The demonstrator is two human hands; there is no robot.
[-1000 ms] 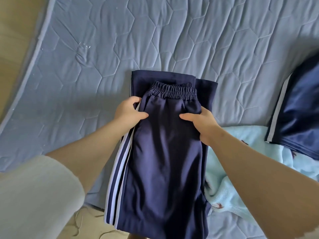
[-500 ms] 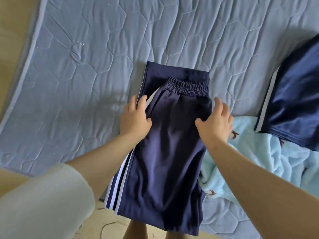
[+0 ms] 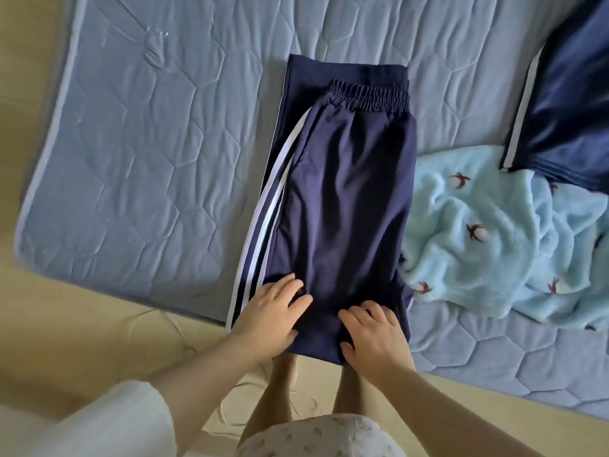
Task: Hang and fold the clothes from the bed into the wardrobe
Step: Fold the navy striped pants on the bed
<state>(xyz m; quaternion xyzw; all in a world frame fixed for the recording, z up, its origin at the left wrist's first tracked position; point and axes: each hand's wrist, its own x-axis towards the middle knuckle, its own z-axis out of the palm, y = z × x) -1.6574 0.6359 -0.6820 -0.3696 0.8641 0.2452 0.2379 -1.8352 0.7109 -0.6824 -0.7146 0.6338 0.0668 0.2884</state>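
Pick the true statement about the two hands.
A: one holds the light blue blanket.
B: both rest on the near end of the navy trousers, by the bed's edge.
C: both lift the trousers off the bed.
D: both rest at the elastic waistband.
B: the left hand and right hand lie on the near end of the navy trousers, far from the waistband.

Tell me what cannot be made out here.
In the head view:
- The trousers: near end covered by the left hand and right hand.
- A second navy garment: cut off by the right edge; kind unclear.
- The light blue blanket: right part cut off by the edge, one corner under that garment.
- The wardrobe: out of frame.
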